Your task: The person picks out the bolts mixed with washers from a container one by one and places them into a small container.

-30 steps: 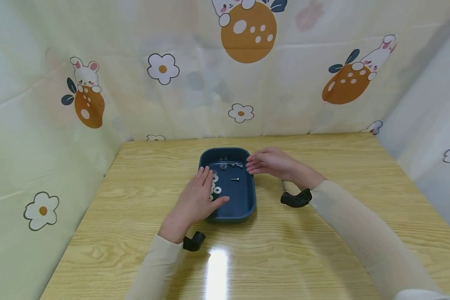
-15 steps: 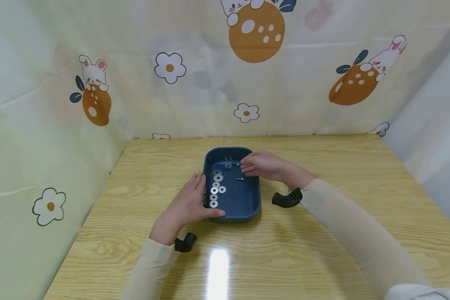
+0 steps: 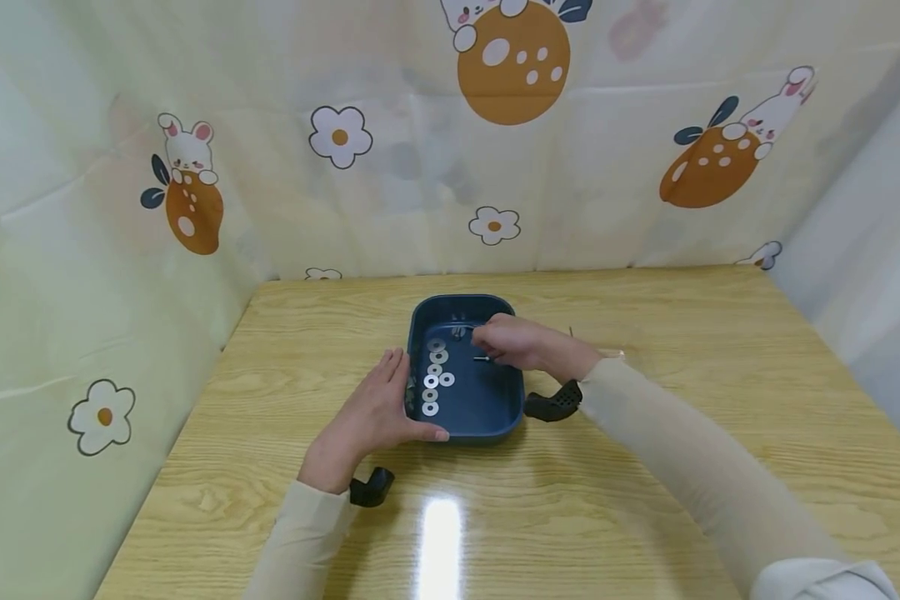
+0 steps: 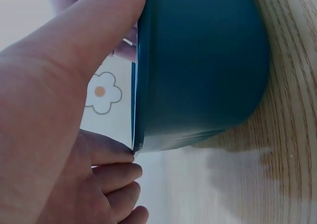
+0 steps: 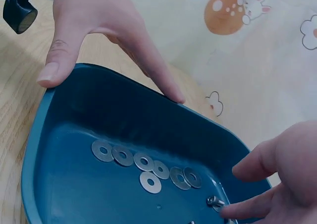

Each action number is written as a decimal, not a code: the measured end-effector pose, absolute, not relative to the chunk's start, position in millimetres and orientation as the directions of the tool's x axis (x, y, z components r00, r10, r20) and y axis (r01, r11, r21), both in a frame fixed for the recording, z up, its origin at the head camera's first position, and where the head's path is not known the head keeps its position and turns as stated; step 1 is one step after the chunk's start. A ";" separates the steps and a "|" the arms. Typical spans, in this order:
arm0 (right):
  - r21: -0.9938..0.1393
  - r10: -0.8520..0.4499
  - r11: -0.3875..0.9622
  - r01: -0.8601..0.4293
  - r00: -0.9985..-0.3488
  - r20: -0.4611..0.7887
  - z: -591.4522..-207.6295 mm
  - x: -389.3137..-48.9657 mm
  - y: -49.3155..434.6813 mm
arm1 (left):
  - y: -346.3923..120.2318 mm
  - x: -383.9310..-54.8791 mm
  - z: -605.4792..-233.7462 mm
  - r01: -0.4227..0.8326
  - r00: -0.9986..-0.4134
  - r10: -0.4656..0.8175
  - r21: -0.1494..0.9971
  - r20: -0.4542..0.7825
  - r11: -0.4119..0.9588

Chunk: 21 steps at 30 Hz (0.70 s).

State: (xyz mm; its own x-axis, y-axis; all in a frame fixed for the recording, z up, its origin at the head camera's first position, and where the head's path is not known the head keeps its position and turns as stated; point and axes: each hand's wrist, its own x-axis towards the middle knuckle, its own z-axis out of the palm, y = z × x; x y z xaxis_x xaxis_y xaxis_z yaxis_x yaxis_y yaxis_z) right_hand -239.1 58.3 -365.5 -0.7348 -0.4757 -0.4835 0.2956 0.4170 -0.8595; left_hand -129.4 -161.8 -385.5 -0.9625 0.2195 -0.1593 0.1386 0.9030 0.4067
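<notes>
Seven washers (image 5: 138, 158), all flat on the floor of the blue tray (image 3: 487, 402), strung along its left side. Tray sits upright on the desk (image 3: 570, 517).

Change over the last second: right hand (image 3: 516, 342) went from the tray's right rim to inside it, fingers now bent downward. Left hand (image 3: 371, 408) pulled back off the washers to the near-left corner: thumb on the near rim, fingers along the left one. Washers look unmoved relative to the tray.

Finger state: left fingers extended, resting on the rim rather than wrapped round it. Right thumb and forefinger stand apart in the right wrist view, nothing visible between them.

Screws: a small cluster (image 5: 215, 201) lies toward the far end, right forefinger just beside it; contact can't be confirmed. One lone screw (image 3: 481, 358) lies nearer mid-tray, next to the right hand; can't tell if touching.

Read: left hand is likely just steadying the tray, right hand is the working one, at the screws. Nothing looks picked up yet. Lone screw could get nudged by that hand.
</notes>
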 end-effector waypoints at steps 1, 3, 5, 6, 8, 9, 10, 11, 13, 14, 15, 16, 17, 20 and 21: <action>-0.855 -0.466 0.424 0.298 -0.738 -0.488 -365.3 -238.7 57.7 | -161.4 -129.5 -385.5 0.140 -0.963 0.221 0.407 -0.158 0.903; -0.849 -0.452 0.429 0.309 -0.740 -0.498 -365.9 -238.7 56.8 | -160.8 -129.7 -385.3 0.143 -0.962 0.223 0.407 -0.157 0.902; -0.840 -0.440 0.437 0.320 -0.739 -0.511 -366.9 -239.1 56.4 | -160.4 -129.9 -385.6 0.145 -0.962 0.225 0.406 -0.157 0.902; -0.836 -0.430 0.436 0.334 -0.739 -0.519 -367.4 -239.3 56.1 | -160.3 -129.9 -385.6 0.145 -0.961 0.225 0.404 -0.158 0.903; -0.830 -0.422 0.434 0.350 -0.735 -0.531 -368.8 -240.0 55.9 | -160.0 -129.8 -385.5 0.144 -0.962 0.223 0.401 -0.160 0.905; -0.827 -0.417 0.432 0.361 -0.732 -0.538 -368.9 -240.0 55.6 | -160.0 -129.8 -385.6 0.143 -0.962 0.222 0.399 -0.160 0.906; -0.825 -0.415 0.425 0.374 -0.729 -0.544 -369.4 -240.2 55.3 | -160.0 -129.8 -385.5 0.142 -0.962 0.221 0.396 -0.161 0.907; -0.823 -0.414 0.418 0.385 -0.726 -0.550 -369.9 -240.4 55.0 | -160.1 -129.8 -385.4 0.142 -0.962 0.220 0.393 -0.161 0.908; -0.821 -0.414 0.403 0.405 -0.719 -0.558 -370.7 -240.8 54.6 | -160.2 -129.8 -385.2 0.143 -0.962 0.220 0.390 -0.160 0.910; -0.820 -0.416 0.395 0.415 -0.715 -0.562 -370.8 -240.6 54.2 | -160.3 -129.7 -385.0 0.144 -0.962 0.221 0.389 -0.160 0.910; -0.820 -0.417 0.389 0.421 -0.713 -0.564 -371.1 -240.7 54.0 | -160.5 -129.8 -385.0 0.144 -0.962 0.221 0.388 -0.160 0.910; -0.819 -0.418 0.382 0.428 -0.710 -0.566 -371.5 -240.9 53.7 | -160.5 -129.8 -384.8 0.144 -0.962 0.220 0.388 -0.160 0.910; -0.819 -0.420 0.376 0.433 -0.709 -0.567 -371.9 -241.0 53.5 | -160.5 -129.7 -384.5 0.145 -0.962 0.221 0.388 -0.159 0.910; -0.818 -0.414 0.358 0.450 -0.709 -0.571 -372.4 -241.3 52.5 | -160.6 -129.9 -384.2 0.143 -0.962 0.220 0.390 -0.161 0.910; -0.818 -0.410 0.353 0.454 -0.711 -0.571 -372.9 -241.7 52.1 | -160.6 -129.9 -384.2 0.141 -0.962 0.219 0.389 -0.162 0.910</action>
State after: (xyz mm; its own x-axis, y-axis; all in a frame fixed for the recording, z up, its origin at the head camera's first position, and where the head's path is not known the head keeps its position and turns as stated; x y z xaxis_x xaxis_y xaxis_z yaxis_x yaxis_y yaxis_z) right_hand -241.7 52.1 -372.9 -0.7111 -0.4097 -0.5714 0.4543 0.3526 -0.8181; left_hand -129.9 -160.6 -384.2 -0.9623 0.2187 -0.1619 0.1414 0.9102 0.3893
